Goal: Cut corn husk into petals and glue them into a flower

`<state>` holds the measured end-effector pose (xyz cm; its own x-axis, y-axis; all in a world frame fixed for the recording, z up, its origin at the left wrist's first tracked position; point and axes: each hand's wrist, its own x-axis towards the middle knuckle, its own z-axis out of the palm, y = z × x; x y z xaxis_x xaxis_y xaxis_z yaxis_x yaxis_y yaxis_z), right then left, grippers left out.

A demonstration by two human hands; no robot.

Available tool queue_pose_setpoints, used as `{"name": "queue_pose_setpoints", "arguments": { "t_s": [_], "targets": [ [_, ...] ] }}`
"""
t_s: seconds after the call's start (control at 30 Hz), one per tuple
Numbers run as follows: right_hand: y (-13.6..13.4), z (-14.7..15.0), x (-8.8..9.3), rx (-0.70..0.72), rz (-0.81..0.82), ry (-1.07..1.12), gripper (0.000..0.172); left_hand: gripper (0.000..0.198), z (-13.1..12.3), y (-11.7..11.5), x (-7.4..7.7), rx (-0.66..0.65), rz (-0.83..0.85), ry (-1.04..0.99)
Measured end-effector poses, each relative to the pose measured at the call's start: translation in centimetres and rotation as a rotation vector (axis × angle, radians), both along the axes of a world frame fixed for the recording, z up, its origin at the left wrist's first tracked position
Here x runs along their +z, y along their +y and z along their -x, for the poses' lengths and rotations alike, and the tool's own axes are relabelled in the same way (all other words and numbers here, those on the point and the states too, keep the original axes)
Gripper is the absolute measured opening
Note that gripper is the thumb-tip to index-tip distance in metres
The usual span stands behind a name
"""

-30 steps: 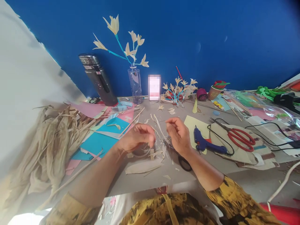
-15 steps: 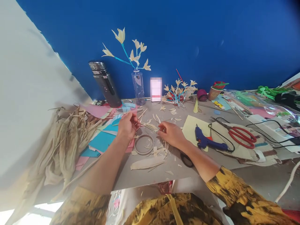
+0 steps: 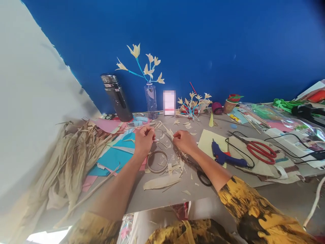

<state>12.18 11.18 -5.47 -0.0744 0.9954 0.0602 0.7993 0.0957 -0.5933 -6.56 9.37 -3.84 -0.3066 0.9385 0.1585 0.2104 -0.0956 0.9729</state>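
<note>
My left hand (image 3: 144,140) is closed in a pinch above the table; whatever its fingertips hold is too small or hidden to make out. Across a short gap, my right hand (image 3: 186,141) has its fingers closed on pale dried husk strips (image 3: 166,130) that reach up and left from its fingertips. Below and between the hands lies a tape ring (image 3: 157,162) on its side. Husk scraps (image 3: 175,166) are scattered near it, and a wide flat husk piece (image 3: 161,182) rests closer to the table's front edge.
Dried husks (image 3: 66,166) are heaped at left, beside blue paper (image 3: 114,159). A flask (image 3: 118,100) and a bottle (image 3: 151,101) with husk flowers stand behind. To the right are a glue gun (image 3: 225,156), red-handled scissors (image 3: 261,150) and cables; dark scissor handles (image 3: 204,178) lie under my right forearm.
My left hand has shifted right and its fingers have drawn in. The strips that spanned between both hands now point up and left from my right hand. The view has tilted slightly upward.
</note>
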Motion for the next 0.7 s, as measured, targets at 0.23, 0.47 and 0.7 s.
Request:
{"name": "queue_pose_setpoints", "arguments": {
  "t_s": [0.23,0.47,0.7],
  "targets": [
    [-0.3,0.0,-0.3,-0.003,-0.026,0.106,0.019,0.006,1.0,1.1,-1.9,-0.005,0.035,0.21],
    [-0.4,0.3,-0.8,0.052,-0.047,0.176,0.015,0.029,1.2,2.8,-1.1,-0.075,0.108,0.394],
    [0.1,-0.1,-1.0,0.014,-0.099,0.236,0.018,0.02,-0.9,5.1,-1.1,-0.133,0.188,0.504]
  ]
}}
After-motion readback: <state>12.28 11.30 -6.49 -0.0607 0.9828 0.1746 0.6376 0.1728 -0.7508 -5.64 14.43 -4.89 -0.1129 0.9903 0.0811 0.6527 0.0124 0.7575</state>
